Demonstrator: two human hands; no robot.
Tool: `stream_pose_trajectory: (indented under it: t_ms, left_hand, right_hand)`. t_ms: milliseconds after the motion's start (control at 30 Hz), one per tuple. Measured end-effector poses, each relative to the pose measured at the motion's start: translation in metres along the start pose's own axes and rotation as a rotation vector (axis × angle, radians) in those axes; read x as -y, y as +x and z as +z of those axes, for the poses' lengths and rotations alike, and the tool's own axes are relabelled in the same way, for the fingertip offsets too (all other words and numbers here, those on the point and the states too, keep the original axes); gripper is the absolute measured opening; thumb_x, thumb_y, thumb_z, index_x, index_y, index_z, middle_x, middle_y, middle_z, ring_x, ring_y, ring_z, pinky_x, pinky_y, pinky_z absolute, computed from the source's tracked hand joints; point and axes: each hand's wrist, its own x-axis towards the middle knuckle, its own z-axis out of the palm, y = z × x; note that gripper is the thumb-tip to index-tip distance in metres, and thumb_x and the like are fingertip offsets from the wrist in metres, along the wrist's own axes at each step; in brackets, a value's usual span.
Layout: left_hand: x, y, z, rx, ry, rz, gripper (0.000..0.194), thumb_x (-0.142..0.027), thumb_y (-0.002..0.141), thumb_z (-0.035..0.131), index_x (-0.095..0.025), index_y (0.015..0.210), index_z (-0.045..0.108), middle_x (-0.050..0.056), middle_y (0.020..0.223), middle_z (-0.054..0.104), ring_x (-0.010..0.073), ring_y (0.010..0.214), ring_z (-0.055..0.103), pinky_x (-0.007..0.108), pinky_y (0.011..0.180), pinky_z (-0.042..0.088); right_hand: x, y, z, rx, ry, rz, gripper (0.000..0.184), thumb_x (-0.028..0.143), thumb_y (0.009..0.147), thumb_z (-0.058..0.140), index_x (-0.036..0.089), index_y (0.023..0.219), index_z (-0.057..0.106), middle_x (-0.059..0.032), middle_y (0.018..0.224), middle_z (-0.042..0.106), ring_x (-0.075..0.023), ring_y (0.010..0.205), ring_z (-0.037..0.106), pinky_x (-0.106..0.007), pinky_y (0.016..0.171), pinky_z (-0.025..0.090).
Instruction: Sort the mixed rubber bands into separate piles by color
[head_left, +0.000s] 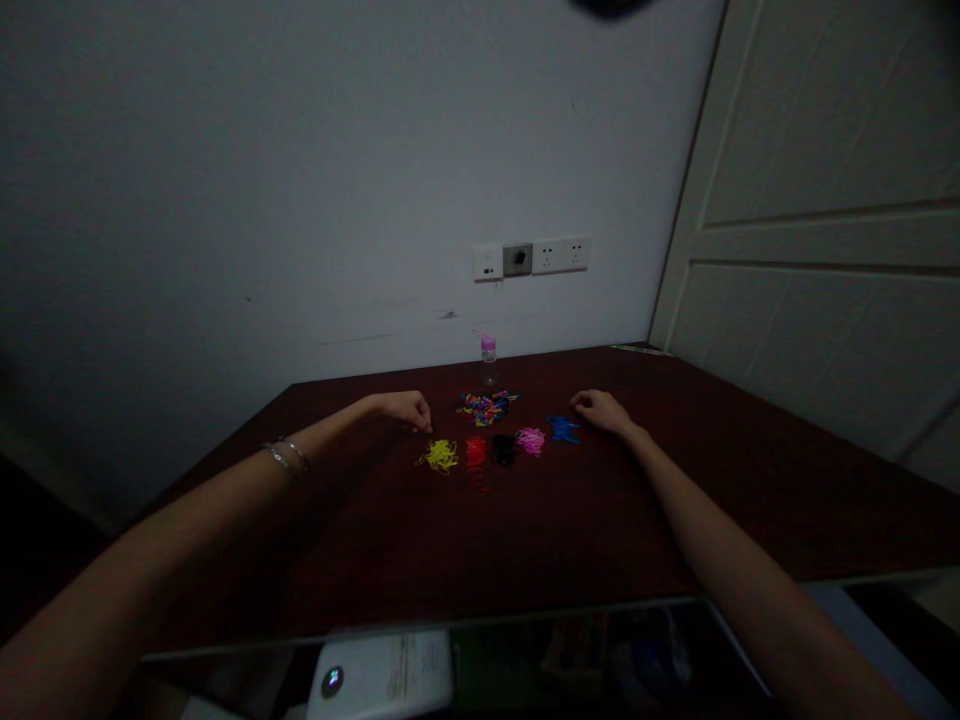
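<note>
My left hand [406, 408] is just behind and left of a yellow pile [441, 456] of small loops that look like rubber bands. Its fingers are bent down and pinched together; whatever may be in them is too small to name. On the other side, my right hand [602, 411] rests near a blue pile [562, 429], fingers curled together, their contents hidden. Between the hands lie red bands [476, 454], black bands [503, 449] and pink bands [531, 441] in separate piles. Behind these is a mixed-colour heap [484, 408].
A clear bottle with a pink cap [489, 362] stands at the back of the dark red table [540, 540], near the wall. Sockets [561, 256] are on the wall above. Below the front edge, an open drawer holds a white device with a lit display [382, 675].
</note>
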Motion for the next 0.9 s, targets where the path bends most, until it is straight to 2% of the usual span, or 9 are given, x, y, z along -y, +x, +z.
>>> stream_pose_trajectory:
  t_ms: [200,333,600,767,900]
  left_hand:
    - [0.019,0.006,-0.01,-0.049,-0.052,-0.041,0.022,-0.035,0.054,0.072,-0.015,0.059,0.067,0.0,0.048,0.056,0.0066,0.042,0.04,0.019,0.042,0.028]
    - [0.031,0.015,-0.012,-0.146,-0.076,-0.091,0.022,-0.034,0.054,0.07,-0.014,0.062,0.067,-0.001,0.049,0.055,0.0065,0.042,0.04,0.019,0.042,0.028]
    - [0.039,0.051,0.01,-0.452,-0.245,-0.069,0.03,-0.041,0.058,0.068,-0.012,0.065,0.064,-0.002,0.048,0.052,0.0067,0.04,0.039,0.02,0.04,0.027]
    - [0.046,0.072,0.033,-0.769,-0.324,-0.11,0.034,-0.045,0.065,0.063,-0.012,0.069,0.064,-0.001,0.049,0.052,0.0076,0.042,0.041,0.02,0.042,0.03]
    - [0.052,0.078,0.046,-0.976,-0.272,-0.178,0.034,-0.045,0.07,0.057,-0.013,0.065,0.065,0.001,0.054,0.057,0.0102,0.051,0.048,0.019,0.047,0.033]
  right_hand:
    - [0.003,-0.002,-0.001,-0.01,0.002,0.016,0.024,0.023,0.074,0.05,0.021,0.091,0.067,-0.0041,0.095,0.068,-0.0174,0.084,0.062,-0.024,0.073,0.045]
    - [0.005,-0.002,-0.002,-0.004,0.004,0.015,0.024,0.023,0.074,0.05,0.021,0.091,0.067,-0.0039,0.096,0.068,-0.0173,0.086,0.062,-0.024,0.073,0.045]
    - [0.009,-0.006,-0.004,0.005,-0.026,0.044,0.026,0.025,0.076,0.048,0.023,0.093,0.066,-0.0031,0.099,0.067,-0.0185,0.088,0.061,-0.025,0.072,0.045]
    - [0.011,-0.008,-0.005,-0.012,-0.036,0.029,0.026,0.024,0.076,0.048,0.022,0.094,0.066,-0.0037,0.099,0.067,-0.0188,0.088,0.06,-0.025,0.073,0.045]
    - [0.012,-0.008,-0.005,-0.023,-0.033,0.02,0.025,0.024,0.076,0.049,0.023,0.094,0.066,-0.0042,0.099,0.067,-0.0188,0.09,0.06,-0.025,0.075,0.045]
